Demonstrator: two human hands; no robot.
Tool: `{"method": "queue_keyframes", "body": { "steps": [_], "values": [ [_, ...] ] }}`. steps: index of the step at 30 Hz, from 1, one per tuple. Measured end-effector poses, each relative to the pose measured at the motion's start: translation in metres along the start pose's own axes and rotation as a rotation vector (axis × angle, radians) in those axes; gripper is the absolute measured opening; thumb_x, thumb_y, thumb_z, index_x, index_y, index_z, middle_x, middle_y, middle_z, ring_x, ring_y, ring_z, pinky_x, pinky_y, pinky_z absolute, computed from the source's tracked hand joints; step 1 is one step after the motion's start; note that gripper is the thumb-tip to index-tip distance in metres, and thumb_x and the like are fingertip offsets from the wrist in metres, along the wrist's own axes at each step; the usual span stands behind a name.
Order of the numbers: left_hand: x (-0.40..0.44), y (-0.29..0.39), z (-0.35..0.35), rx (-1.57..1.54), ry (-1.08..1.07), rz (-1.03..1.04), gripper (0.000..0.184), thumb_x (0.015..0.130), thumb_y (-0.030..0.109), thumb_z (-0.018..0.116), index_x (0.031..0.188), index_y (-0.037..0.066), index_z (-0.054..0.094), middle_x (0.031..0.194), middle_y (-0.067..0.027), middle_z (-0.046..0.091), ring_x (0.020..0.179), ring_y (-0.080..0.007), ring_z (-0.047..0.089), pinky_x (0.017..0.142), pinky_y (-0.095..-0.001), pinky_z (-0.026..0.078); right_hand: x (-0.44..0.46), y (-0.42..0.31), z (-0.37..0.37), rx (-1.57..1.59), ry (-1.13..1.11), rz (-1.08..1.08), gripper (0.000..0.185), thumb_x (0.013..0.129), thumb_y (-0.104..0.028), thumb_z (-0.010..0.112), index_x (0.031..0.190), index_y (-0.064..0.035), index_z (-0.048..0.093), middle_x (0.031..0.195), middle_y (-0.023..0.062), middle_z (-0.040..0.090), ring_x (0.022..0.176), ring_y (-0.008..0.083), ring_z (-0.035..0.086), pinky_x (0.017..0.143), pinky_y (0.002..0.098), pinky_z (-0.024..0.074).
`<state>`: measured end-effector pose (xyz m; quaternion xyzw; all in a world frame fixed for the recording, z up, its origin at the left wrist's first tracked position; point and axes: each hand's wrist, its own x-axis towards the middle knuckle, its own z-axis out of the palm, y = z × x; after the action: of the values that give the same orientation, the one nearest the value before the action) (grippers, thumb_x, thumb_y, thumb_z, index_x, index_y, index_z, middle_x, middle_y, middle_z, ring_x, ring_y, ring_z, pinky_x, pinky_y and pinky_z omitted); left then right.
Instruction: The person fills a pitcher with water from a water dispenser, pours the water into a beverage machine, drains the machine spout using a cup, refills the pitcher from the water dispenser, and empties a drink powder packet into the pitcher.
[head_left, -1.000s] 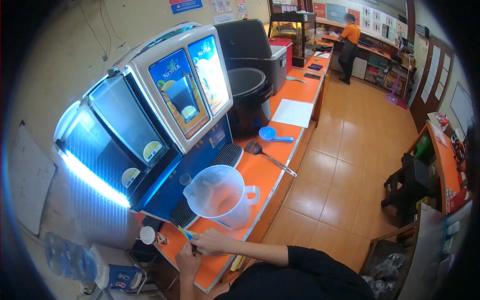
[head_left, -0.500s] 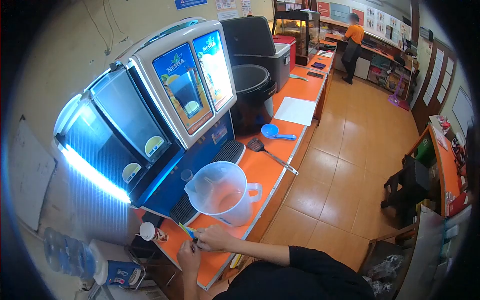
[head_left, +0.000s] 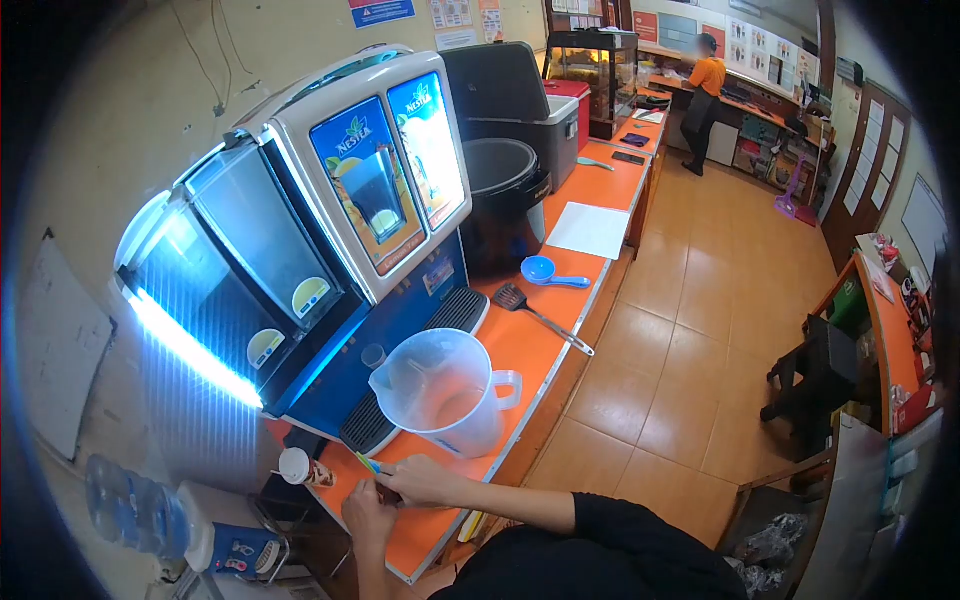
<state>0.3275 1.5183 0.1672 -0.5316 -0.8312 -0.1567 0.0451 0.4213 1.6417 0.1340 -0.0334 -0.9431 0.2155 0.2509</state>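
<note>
Close together over the near end of the orange counter [head_left: 425,535], my two hands hold a small yellow, green and blue packet [head_left: 368,462]. My right hand [head_left: 428,482] is closed on it from the right, while my left hand [head_left: 368,515] is closed just below, at a small dark part between the hands. Just beyond them stands a large translucent pitcher [head_left: 450,400] with its handle to the right. A cup with a white lid [head_left: 296,467] is to the left of my hands. The packet's lower part is hidden by my fingers.
A drink dispenser [head_left: 385,190] stands behind the pitcher. Farther along the counter are a black spatula [head_left: 540,318], a blue scoop [head_left: 540,270], a white sheet [head_left: 588,230] and a grey cooler [head_left: 560,130]. A person in orange [head_left: 707,80] stands at the far counter. A black stool [head_left: 825,355] is right.
My hands have shifted slightly against each other around the packet, and my left hand has moved a little left. The view has tilted slightly. The pitcher stays in place.
</note>
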Motion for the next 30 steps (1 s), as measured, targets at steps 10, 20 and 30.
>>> {"method": "queue_keyframes", "body": {
  "steps": [10, 20, 30],
  "values": [
    [-0.011, 0.005, 0.013, -0.144, 0.065, -0.058, 0.014, 0.080, 0.012, 0.059, 0.075, -0.001, 0.059, 0.072, -0.0204, 0.059, 0.068, -0.0394, 0.060, 0.058, -0.0488, 0.044, -0.010, -0.003, -0.003, 0.033, 0.013, 0.006, 0.025, 0.077, -0.020, 0.061, 0.093, -0.0022, 0.056, 0.081, 0.0122, 0.058, 0.064, 0.0316, 0.061, 0.052, 0.0434, 0.0464],
    [-0.020, 0.004, 0.024, -0.104, 0.101, -0.203, 0.019, 0.081, 0.013, 0.058, 0.069, -0.001, 0.057, 0.069, -0.0193, 0.058, 0.066, -0.0391, 0.058, 0.058, -0.0488, 0.042, -0.017, -0.004, 0.006, -0.019, 0.090, 0.019, 0.020, 0.079, -0.021, 0.059, 0.083, -0.0028, 0.054, 0.079, 0.0104, 0.052, 0.059, 0.0275, 0.060, 0.049, 0.0404, 0.0461],
    [-0.021, -0.002, 0.016, -0.192, 0.073, -0.059, 0.016, 0.079, 0.014, 0.060, 0.069, 0.001, 0.056, 0.069, -0.0179, 0.058, 0.067, -0.0376, 0.059, 0.058, -0.0477, 0.044, -0.006, -0.010, -0.009, -0.011, 0.069, 0.011, 0.022, 0.075, -0.018, 0.061, 0.090, -0.0031, 0.056, 0.081, 0.0122, 0.058, 0.073, 0.0301, 0.060, 0.065, 0.0426, 0.0457]
  ]
}}
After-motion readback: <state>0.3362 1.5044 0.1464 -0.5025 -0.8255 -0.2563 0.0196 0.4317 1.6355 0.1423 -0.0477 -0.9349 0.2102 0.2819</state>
